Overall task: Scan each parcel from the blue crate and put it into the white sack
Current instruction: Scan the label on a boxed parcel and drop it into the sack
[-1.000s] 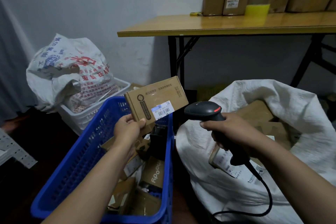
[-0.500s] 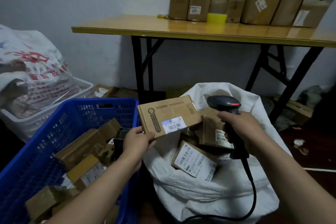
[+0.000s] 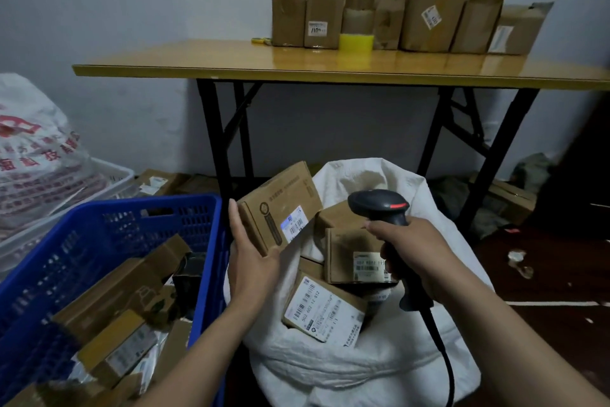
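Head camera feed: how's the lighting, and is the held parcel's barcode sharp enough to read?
Head view: dim room, glare on the yellow tabletop; wide-angle bending at edges; the held parcel in the left hand is slightly blurred, its barcode label washed bluish and unreadable.

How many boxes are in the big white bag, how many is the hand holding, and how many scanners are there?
Brown cardboard parcels showing in the white woven sack: 3
Brown cardboard parcel at the left hand: 1
Black handheld barcode scanner in the right hand: 1
Total: 5
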